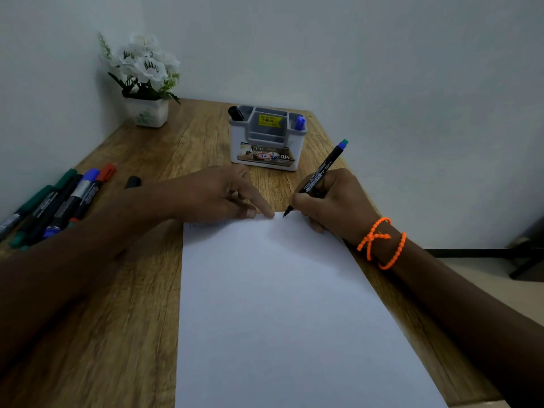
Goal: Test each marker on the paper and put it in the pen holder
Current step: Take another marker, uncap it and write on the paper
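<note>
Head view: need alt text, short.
A person's right hand holds an uncapped marker with its tip at the far edge of a white paper on a wooden table, while the left hand presses that edge down. Behind stands a pen holder with two markers in it; more markers lie at left.

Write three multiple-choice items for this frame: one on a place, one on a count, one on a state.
1. Where does the pen holder stand?
A. on the paper
B. on the table beyond the paper
C. beside the flower pot, touching it

2. How many markers stand in the pen holder?
A. none
B. two
C. five

3. What is the right hand doing?
A. gripping a marker, tip at the paper's far edge
B. resting flat and holding nothing
C. lifting the pen holder

Answers: 1 B, wood shows between the holder and the paper. 2 B, a black marker and a blue marker poke out. 3 A, fingers curl round the held marker.
</note>
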